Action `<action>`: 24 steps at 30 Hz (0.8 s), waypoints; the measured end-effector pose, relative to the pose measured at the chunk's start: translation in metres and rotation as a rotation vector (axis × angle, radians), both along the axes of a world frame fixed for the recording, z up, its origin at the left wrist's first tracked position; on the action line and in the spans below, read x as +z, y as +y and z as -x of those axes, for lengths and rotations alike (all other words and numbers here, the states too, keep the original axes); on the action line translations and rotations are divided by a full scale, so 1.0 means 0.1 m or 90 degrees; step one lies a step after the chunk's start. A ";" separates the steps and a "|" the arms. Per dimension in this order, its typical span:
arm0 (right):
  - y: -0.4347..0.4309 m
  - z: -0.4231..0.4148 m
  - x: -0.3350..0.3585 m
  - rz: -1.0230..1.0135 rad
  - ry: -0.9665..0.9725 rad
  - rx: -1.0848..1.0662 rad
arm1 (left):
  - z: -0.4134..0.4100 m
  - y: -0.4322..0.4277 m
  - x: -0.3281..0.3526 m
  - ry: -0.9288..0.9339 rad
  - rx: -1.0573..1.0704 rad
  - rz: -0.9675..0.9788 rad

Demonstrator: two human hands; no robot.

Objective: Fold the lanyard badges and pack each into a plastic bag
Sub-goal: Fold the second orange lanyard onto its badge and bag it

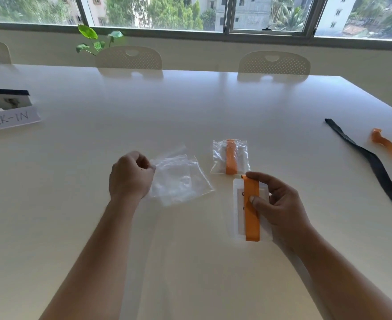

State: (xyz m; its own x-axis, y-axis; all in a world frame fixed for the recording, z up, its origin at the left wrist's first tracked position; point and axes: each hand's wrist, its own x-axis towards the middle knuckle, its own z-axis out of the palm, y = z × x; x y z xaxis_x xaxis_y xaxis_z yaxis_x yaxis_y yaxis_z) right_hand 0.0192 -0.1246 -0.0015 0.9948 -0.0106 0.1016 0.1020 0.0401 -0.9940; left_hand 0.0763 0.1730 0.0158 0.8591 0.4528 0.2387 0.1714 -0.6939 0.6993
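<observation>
Centrally, orange lanyard [231, 158] inside small bag [218, 155]; clear bag [178, 179] in left hand [130, 176].

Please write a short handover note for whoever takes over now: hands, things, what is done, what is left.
Left hand pinches the edge of the empty plastic bag. Right hand holds the folded badge, its orange strap laid over it.
Done: one packed bag lies beyond it.
Left: bag this badge, then the black lanyard and loose orange lanyard at far right.
</observation>
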 end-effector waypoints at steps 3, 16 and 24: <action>0.02 0.00 0.03 -0.032 0.006 -0.008 | 0.05 -0.08 0.12 -0.094 -0.063 0.063; 0.03 0.07 0.18 -0.085 0.031 0.009 | 0.50 -0.88 0.31 -0.373 -0.353 -0.169; 0.02 0.05 0.22 -0.147 0.043 0.003 | 0.57 -1.03 0.27 -0.361 -0.450 -0.287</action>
State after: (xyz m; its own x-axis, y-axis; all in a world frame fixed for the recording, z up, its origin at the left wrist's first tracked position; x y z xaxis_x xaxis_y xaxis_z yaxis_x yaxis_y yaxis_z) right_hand 0.0144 -0.1230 0.0203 0.9993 -0.0209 0.0310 0.0355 0.2673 -0.9630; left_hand 0.0190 0.0703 0.0429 0.6022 -0.3489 0.7180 -0.6571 -0.7275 0.1976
